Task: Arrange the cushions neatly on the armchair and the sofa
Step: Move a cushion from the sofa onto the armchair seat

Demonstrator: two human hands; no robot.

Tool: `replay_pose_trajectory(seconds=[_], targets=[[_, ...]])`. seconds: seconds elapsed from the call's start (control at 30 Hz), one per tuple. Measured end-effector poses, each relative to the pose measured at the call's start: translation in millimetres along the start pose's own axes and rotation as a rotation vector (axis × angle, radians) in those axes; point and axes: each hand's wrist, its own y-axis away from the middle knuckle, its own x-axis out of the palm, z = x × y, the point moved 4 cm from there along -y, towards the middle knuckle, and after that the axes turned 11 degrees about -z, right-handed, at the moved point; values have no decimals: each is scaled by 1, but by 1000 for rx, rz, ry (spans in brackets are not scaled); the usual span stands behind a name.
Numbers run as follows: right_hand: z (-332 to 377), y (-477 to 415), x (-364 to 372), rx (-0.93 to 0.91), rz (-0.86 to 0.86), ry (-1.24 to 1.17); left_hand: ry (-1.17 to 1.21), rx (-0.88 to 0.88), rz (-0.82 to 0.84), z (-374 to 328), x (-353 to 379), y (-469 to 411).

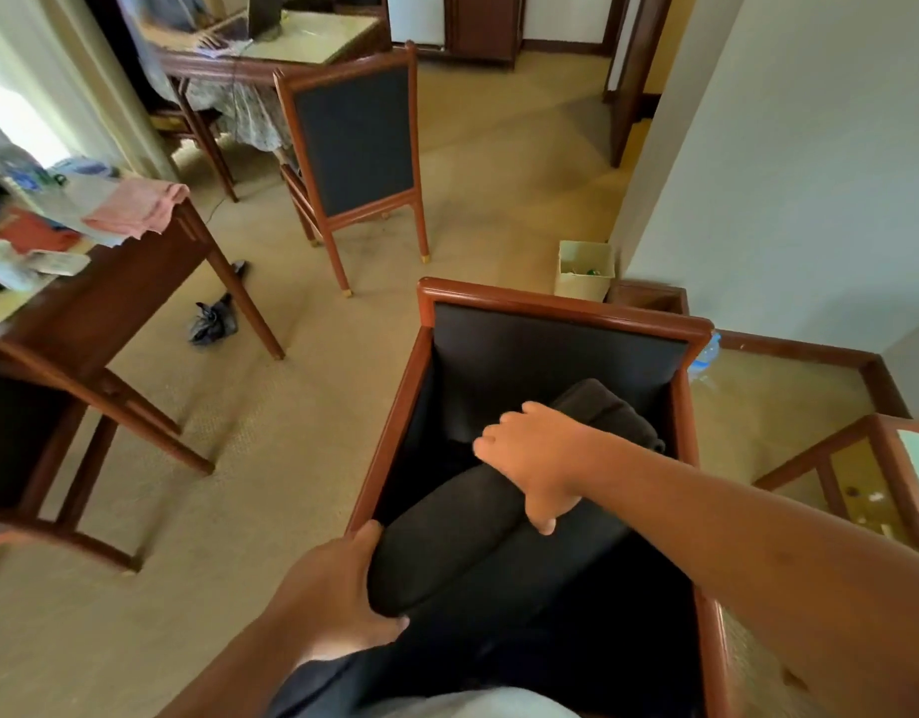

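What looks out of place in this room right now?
The dark cushion lies tilted across the armchair, held by both hands, not flat. A dark crumpled thing lies on the carpet by the table leg.

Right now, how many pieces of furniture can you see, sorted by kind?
Armchairs: 1, the armchair with the dark cushion held by the left hand and right hand
Upright chairs: 1, the dining chair
Tables: 3, the near table, the far table, the side table
Total: 5
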Motion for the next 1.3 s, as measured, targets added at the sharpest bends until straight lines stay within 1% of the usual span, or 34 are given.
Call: replay_pose_trajectory(seconds=[0.07, 0.13, 0.23, 0.3, 0.37, 0.4, 0.47, 0.5, 0.53, 0.6, 0.67, 0.73, 0.77, 0.87, 0.97, 1.03, 1.07, 1.1, 1.2, 1.23, 1.3], targets=[[-41, 36, 13, 95, -37, -54, -117, 110, -12, -51, -30, -15], [-78, 69, 18, 210, -110, -139, -191, 198, -10, -97, -56, -29], [-121, 110, 41, 425, -205, -310, -287, 300, -13, -153, -67, -62], [-137, 135, 80, 580, -188, -387, -353, 319, 35, -189, -49, -90], [-134, 150, 129, 684, -93, -447, -436, 322, 131, -215, -15, -112], [-125, 153, 152, 703, -68, -493, -480, 309, 183, -216, 3, -120], [-97, 140, 176, 661, -113, -543, -550, 220, 267, -184, 21, -130], [-82, 128, 179, 634, -160, -552, -535, 148, 291, -155, 21, -133], [-69, 113, 179, 632, -201, -567, -455, 75, 292, -124, 20, -136], [-59, 81, 170, 683, -242, -585, -259, -38, 246, -75, 16, -131], [-65, 56, 157, 721, -229, -542, -180, -89, 128, -52, 24, -121], [-76, 38, 146, 688, -178, -439, -211, -121, 5, -44, 38, -108], [-81, 33, 142, 663, -153, -380, -226, -124, -30, -41, 45, -104], [-81, 16, 134, 558, -107, -271, -223, -104, -30, -23, 49, -93], [-64, -5, 130, 414, -90, -284, -244, -112, -18, 5, 42, -82], [-44, -26, 127, 324, -64, -294, -208, -143, -38, 26, 39, -68], [-32, -39, 125, 278, -54, -295, -148, -177, -52, 37, 40, -59], [-21, -51, 122, 234, -45, -294, -39, -223, -93, 43, 41, -52], [19, -88, 113, 116, -22, -312, 462, -440, -291, 66, 57, -21], [29, -96, 110, 93, -24, -320, 599, -500, -328, 70, 64, -12], [45, -110, 105, 51, -16, -316, 824, -567, -339, 77, 80, 2]])
